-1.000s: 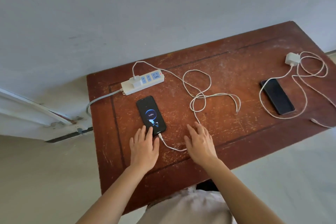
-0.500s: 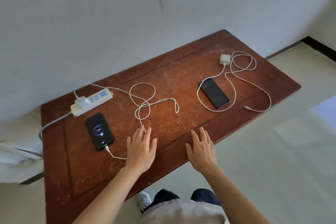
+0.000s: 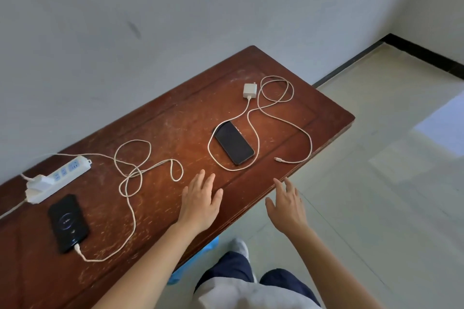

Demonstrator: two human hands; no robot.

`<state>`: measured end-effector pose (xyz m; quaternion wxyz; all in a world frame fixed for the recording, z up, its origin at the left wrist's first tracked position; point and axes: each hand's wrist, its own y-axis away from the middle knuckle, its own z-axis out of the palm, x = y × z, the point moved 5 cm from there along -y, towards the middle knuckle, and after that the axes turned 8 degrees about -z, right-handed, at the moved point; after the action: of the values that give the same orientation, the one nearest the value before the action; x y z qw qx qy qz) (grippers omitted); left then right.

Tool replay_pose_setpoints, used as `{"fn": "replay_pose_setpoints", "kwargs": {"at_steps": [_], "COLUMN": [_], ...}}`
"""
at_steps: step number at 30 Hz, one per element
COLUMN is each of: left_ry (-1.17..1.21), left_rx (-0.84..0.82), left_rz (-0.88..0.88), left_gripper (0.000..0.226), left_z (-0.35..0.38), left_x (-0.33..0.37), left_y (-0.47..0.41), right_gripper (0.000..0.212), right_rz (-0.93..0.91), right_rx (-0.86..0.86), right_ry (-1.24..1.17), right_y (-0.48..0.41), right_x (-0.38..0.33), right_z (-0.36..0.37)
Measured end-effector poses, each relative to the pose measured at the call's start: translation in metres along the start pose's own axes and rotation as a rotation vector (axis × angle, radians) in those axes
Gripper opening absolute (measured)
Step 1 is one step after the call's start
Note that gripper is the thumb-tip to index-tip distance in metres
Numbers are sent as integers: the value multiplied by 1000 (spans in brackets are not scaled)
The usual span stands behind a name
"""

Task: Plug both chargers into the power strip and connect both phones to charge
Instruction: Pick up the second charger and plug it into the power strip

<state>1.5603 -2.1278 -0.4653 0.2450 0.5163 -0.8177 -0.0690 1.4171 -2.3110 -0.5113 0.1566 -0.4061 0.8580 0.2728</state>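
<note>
Both hands (image 3: 200, 203) moved right, toward unplugged phone (image 3: 234, 142).

A long wooden table (image 3: 175, 118) of dark reddish-brown colour stands with its far edge against a wall (image 3: 175, 7). The top of the table is much scratched, with many pale marks, and it has a sunken panel framed by a raised border. The wall is painted pale grey-white and carries one dark smear. The floor (image 3: 376, 183) is of light tiles with thin joints, and a bright patch of light lies on it at the right. A black skirting strip (image 3: 424, 54) runs along the foot of the wall in the corner.
</note>
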Motion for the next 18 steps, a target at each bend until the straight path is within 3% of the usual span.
{"fn": "replay_pose_setpoints", "kwargs": {"at_steps": [9,14,18], "left_ry": [111,185,108], "left_rx": [10,-26,-27], "left_rz": [-121,-226,-295], "left_gripper": [59,70,65], "left_z": [4,3,4], "left_x": [27,37,37], "left_y": [-105,-151,-164], "right_gripper": [56,53,60], "right_rz": [-58,-70,-67], "right_rx": [-6,89,108], "right_ry": [-37,3,-19], "right_y": [-94,-160,-218], "right_x": [-2,-16,-39], "right_z": [-41,-82,-103]}}
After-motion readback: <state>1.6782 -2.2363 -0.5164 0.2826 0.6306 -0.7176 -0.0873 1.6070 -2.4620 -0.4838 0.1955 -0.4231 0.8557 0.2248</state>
